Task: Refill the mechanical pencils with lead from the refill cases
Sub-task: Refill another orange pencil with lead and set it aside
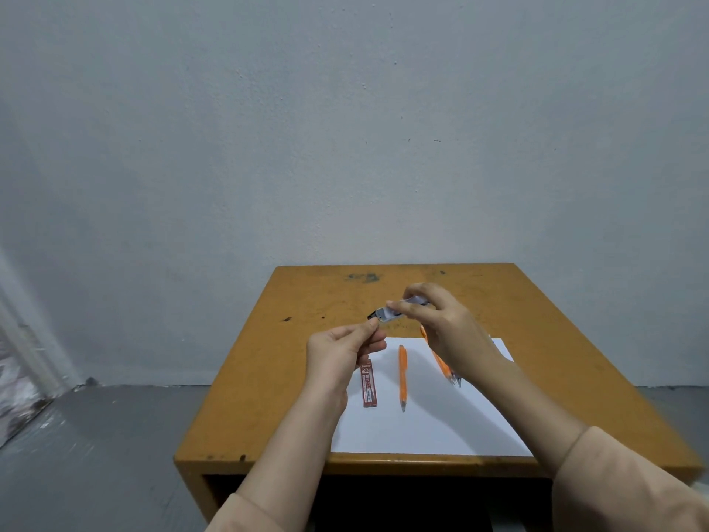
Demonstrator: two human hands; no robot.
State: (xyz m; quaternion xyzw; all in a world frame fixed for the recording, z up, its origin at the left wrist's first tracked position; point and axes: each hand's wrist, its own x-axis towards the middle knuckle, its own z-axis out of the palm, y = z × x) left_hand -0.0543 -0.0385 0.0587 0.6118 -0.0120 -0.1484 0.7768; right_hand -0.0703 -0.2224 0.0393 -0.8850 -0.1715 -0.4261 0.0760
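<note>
Refill case pinched in my right hand above the paper; left hand pinches its dark cap end (opening it, I judge); tipping out lead comes next.

I see a pale, translucent refill case held in the air, tilted, its dark cap end pointing left and down. A second refill case, dark red with printed lettering, lies flat on the white sheet. Just right of it lies one orange mechanical pencil, tip toward me. Further right, a bunch of orange pencils lies slanted, partly hidden.
</note>
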